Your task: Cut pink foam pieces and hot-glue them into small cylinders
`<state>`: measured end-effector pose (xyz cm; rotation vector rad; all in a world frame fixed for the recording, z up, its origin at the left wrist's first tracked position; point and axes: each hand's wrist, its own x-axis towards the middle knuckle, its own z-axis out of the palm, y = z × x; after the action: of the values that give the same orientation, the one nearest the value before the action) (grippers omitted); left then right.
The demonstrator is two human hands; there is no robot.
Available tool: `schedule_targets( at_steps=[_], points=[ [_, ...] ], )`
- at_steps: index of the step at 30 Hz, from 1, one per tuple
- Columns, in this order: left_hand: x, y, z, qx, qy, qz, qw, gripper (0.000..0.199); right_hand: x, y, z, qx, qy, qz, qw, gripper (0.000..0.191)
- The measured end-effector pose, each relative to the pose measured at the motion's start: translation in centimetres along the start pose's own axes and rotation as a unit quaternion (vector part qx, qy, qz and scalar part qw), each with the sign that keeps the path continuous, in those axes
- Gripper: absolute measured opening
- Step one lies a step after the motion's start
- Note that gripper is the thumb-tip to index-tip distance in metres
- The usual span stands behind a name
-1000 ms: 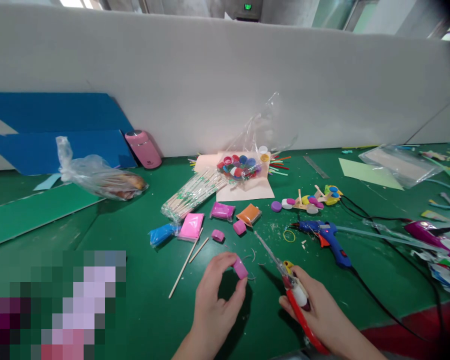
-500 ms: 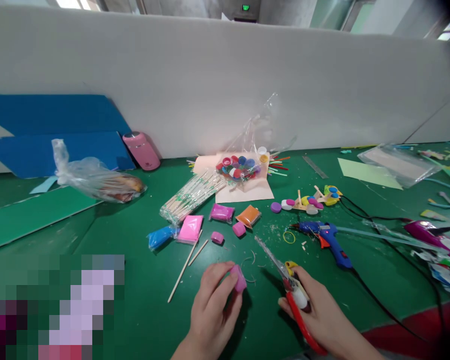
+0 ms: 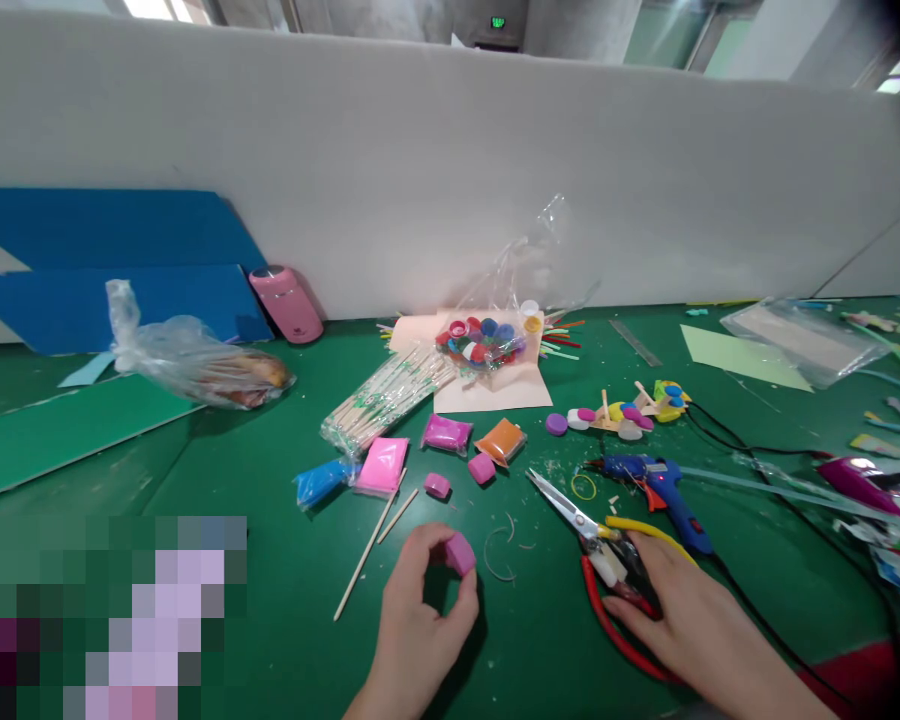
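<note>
My left hand [image 3: 429, 610] pinches a pink bottle cap [image 3: 460, 553] between thumb and fingers, low over the table. To the right, my right hand [image 3: 664, 595] is closed around scissors [image 3: 570, 505] with red and yellow handles, their blades pointing up and left. Thin curled trimmings [image 3: 501, 570] lie between the hands. Beyond the left hand sit two more pink caps, one on its side [image 3: 436, 486] and another [image 3: 481, 469] beside an orange clay packet [image 3: 501, 440]. Two wooden sticks [image 3: 364, 560] rest to the left of them.
A blue glue gun [image 3: 664, 485] with a black cord lies beyond the scissors. Farther back are coloured cap assemblies [image 3: 622, 412], bagged caps [image 3: 484, 345], packed sticks [image 3: 390, 395], clay packets [image 3: 382, 465] and a pink flask [image 3: 286, 305]. A white partition [image 3: 420, 170] stands behind.
My right hand and the scissors have moved right, the handles now spread wider. My left hand has shifted slightly left, still holding the pink cap, with its grip opened into a ring.
</note>
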<state>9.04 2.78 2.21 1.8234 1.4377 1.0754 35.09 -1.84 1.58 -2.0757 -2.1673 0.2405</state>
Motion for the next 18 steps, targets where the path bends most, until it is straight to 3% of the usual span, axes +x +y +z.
schedule_targets(
  at_steps=[4, 9, 12, 18],
  points=[
    [0.6, 0.0, -0.1, -0.013, -0.01, -0.035, 0.999, 0.02, 0.3, 0.6, -1.2, -0.022, -0.041, 0.006, 0.999, 0.042],
    [0.9, -0.5, -0.2, -0.007, 0.004, -0.055, 0.998, 0.02, 0.9, 0.5, -2.2, -0.037, 0.008, -0.01, 0.999, 0.042],
    [1.1, -0.8, -0.2, -0.009, 0.012, -0.069, 0.998, 0.022, 1.9, -1.1, -2.4, 0.021, 0.052, -0.03, 0.998, 0.036],
    [1.0, -1.3, -0.3, -0.002, 0.031, -0.07, 0.997, 0.025, 5.2, -6.3, -2.4, 0.156, 0.023, -0.101, 0.982, 0.033]
  ],
)
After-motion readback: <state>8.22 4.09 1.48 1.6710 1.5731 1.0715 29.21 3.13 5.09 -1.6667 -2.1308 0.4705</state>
